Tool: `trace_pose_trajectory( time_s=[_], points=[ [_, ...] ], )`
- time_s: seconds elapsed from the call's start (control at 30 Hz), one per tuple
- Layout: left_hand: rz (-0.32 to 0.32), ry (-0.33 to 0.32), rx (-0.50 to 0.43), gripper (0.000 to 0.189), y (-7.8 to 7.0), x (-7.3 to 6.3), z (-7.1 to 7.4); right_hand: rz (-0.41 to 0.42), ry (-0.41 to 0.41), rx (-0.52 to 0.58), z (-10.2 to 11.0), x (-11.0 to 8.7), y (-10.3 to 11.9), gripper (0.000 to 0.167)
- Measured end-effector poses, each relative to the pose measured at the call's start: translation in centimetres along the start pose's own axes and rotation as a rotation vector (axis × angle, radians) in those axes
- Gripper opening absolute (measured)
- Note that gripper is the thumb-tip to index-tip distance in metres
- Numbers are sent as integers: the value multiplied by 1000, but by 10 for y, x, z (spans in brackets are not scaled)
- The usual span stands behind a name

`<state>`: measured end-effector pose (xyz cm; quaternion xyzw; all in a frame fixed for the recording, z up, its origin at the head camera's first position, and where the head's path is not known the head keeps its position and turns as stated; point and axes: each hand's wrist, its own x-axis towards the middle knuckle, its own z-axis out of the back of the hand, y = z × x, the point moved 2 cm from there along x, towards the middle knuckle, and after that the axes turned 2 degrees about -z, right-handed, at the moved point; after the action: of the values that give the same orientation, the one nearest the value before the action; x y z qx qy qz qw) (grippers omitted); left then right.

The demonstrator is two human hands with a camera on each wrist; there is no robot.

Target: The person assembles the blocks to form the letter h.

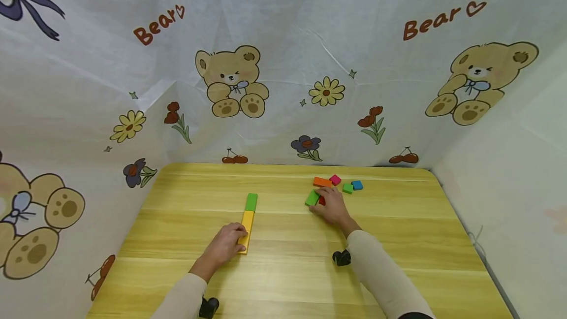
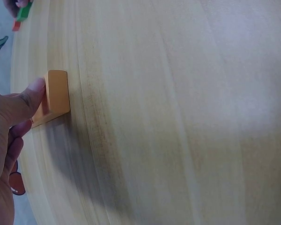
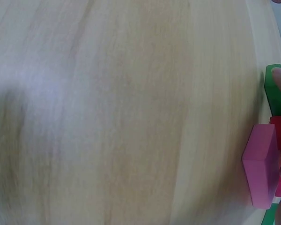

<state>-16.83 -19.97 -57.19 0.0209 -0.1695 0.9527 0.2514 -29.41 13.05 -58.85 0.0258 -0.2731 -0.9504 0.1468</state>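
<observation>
My left hand pinches the near part of the yellow strip between thumb and fingers, and the strip lies flat on the bench. My fingers cover part of it, so I can't tell for sure whether it is one block or two end to end. At its far end, in line with it, sits a green end block.

Well to the right of the strip, my right hand grips a loose green block by thumb and fingers, with a red block partly hidden beneath that hand. Farther away from me than the strip, and also to its right, are an orange block, a pink block just beside it, then a small green block and a blue block.

I'd judge the work as partly along: the strip and its green end are lined up, while the right-hand group lies scattered, none of it joined to that line.
</observation>
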Motion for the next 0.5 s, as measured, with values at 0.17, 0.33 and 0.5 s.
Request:
trace_pose_trajectory(
  time_s=[0.17, 0.33, 0.5],
  points=[
    [12, 12, 5, 30, 0, 0, 0, -6, -3, -8, -1, 0, 0, 59],
    [18, 13, 6, 31, -1, -1, 1, -4, 5, -3, 0, 0, 1, 58],
    [13, 19, -5, 32, -3, -2, 2, -13, 19, -25, 0, 0, 1, 57]
  ],
)
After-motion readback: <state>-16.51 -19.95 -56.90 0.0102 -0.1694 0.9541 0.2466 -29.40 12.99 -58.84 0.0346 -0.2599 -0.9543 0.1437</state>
